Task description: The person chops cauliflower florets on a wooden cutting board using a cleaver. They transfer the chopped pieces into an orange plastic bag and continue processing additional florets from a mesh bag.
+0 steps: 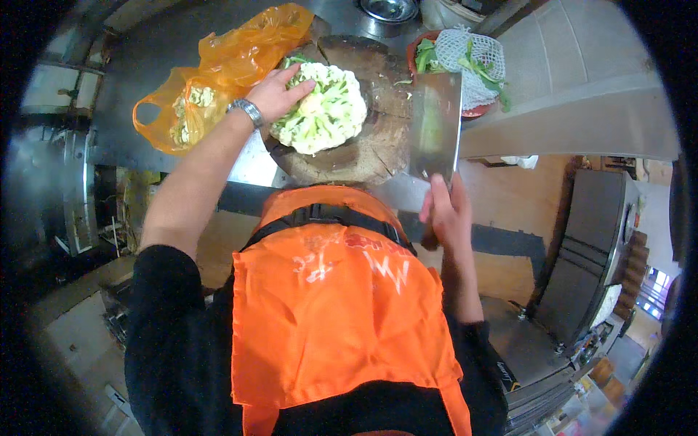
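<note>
A cauliflower head rests stem side up on a round wooden chopping block. My left hand, with a metal watch at the wrist, lies against the cauliflower's upper left side, thumb and fingers spread over it. On the right, my right hand grips the handle of a cleaver. Its broad blade stands beyond the block's right edge, apart from the cauliflower. Left of the block, an orange plastic bag holds pale cauliflower pieces.
Behind the cleaver, a red basket holds green leaves and white foam netting. A metal bowl stands at the back beside a pale bucket. The metal counter extends left; its near edge runs close before my orange apron.
</note>
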Demonstrator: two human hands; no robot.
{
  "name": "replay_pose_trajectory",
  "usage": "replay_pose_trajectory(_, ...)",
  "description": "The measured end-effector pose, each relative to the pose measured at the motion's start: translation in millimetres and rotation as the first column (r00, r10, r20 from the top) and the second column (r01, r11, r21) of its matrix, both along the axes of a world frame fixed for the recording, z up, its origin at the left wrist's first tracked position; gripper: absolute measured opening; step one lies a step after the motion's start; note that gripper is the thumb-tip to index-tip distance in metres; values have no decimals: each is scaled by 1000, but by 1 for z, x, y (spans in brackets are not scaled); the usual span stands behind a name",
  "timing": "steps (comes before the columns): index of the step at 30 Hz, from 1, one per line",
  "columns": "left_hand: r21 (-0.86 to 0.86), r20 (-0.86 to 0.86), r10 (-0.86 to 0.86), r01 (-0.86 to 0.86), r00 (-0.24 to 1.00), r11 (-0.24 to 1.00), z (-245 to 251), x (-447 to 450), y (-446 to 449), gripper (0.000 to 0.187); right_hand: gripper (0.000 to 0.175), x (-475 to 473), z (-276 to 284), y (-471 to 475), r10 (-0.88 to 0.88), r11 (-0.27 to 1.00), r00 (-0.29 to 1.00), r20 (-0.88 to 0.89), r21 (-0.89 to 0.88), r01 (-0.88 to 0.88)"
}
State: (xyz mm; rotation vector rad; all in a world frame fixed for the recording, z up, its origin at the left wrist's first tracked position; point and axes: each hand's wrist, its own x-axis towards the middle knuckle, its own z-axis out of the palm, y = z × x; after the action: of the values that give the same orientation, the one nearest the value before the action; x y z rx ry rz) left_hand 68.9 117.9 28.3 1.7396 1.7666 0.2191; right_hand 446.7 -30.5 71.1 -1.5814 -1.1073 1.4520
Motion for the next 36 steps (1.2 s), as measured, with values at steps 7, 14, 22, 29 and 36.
replay_pose_trajectory(7,149,7,262,-260,965,954,-21,20,-37,90,18,-101,14,62,82,993,992,-100,97,-72)
replay_pose_trajectory(14,166,21,267,-267,963,949,-26,21,-36,88,17,-133,-6,75,118,992,989,-92,-31,-121)
replay_pose_trajectory(22,141,-21,286,-280,958,950,-28,22,-30,85,20,-151,-31,76,39,997,997,-71,-70,-44)
replay_pose_trajectory(29,137,5,299,-297,954,945,-29,23,-30,84,21,-144,-13,79,118,978,991,55,-181,-107)
replay_pose_trajectory(36,70,29,331,-332,943,941,-25,16,-20,88,21,-167,-36,77,104,994,992,71,-26,-103)
